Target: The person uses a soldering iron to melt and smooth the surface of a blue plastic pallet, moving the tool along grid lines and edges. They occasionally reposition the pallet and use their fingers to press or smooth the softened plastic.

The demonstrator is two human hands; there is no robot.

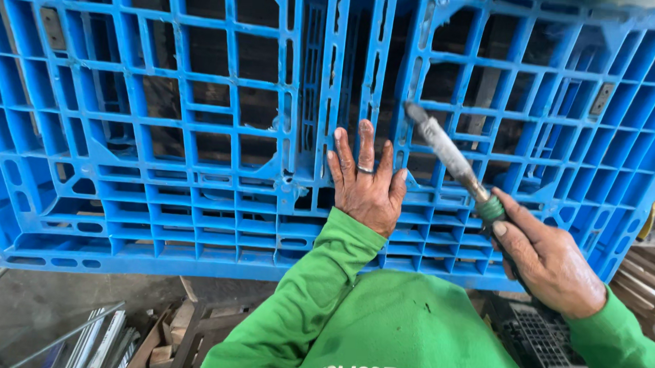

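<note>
A big blue plastic pallet (162, 127) with an open grid stands in front of me, filling most of the view. My left hand (365, 182) lies flat against its ribs near the middle, fingers spread, a ring on one finger. My right hand (550, 261) grips the green-wrapped handle of a long metal tool (448, 155). The tool's grey blade slants up and to the left, and its tip touches the pallet just right of my left fingertips. Green sleeves cover both my arms.
Below the pallet at the lower left lie wooden scraps (166, 341) and metal strips (97, 335) on a concrete floor. A dark plastic crate (547, 344) sits at the lower right, with wooden slats (647, 278) beside it.
</note>
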